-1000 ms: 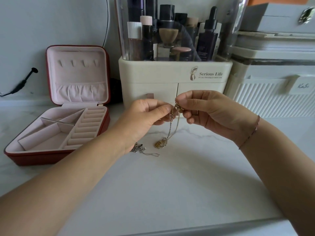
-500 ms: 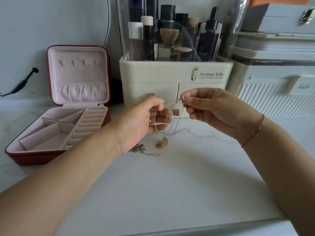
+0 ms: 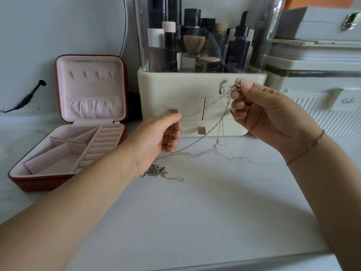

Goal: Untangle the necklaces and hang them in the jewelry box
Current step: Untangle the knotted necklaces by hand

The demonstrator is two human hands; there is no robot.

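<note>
Landmark: cream organizer (image 3: 175, 89), centre back. Left of it the jewelry box (image 3: 93, 106) sits open, lid up. My left forearm hides its near right edge. Left hand (image 3: 156, 139), in front of the organizer's drawers, has its fingers curled, pinching a thin chain (image 3: 187, 146). Just below that hand a silver tangle (image 3: 156, 172) lies on the counter, partly under the wrist; can't count strands. The chain runs up to the right hand (image 3: 269, 118) at the organizer's front right, which pinches a knotted clump, too blurred to read. Right of the organizer are white bins (image 3: 322, 75), cut off by the frame. White marbled counter (image 3: 195, 212), pale wall behind.
</note>
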